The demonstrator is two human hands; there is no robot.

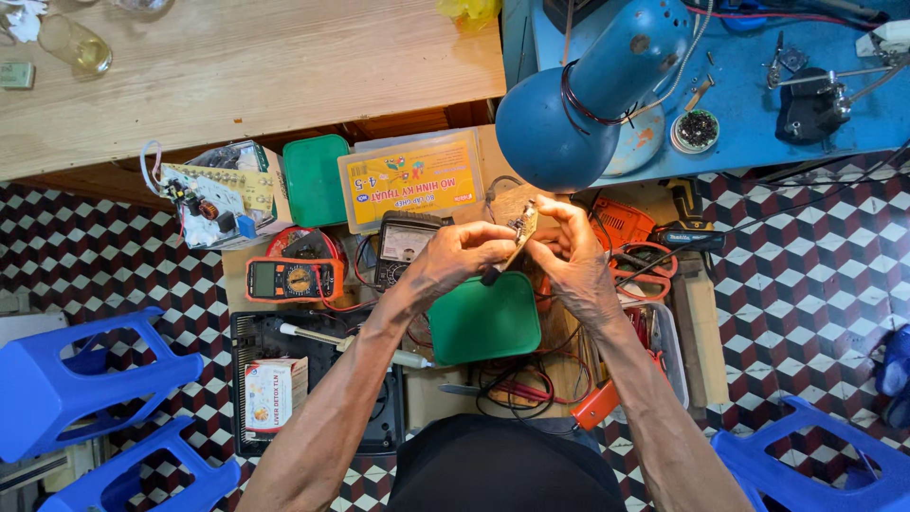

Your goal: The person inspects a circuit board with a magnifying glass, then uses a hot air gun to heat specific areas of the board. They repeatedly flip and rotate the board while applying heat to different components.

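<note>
Both hands up under the blue metal lamp (569,114), pinching a small flat circuit board (522,228) between them. Left hand (462,254) clamps its lower end, fingers curled tight; right hand (572,256) grips the upper edge with its fingertips. Board sits tilted, above the square green plastic lid (483,320). Orange multimeter (294,280) lies left of the hands, yellow flat box (410,180) behind them, near the wooden desk's (237,66) front edge.

lamp shade (559,128) is painted blue metal, kinda chipped and dull; the green box (483,320) is smooth matt plastic; table (265,66) at the top edge is bare pale wood with visible grain; blue stools (85,379) are glossy moulded plastic; the little circuit board (520,230) looks tan and matt
</note>
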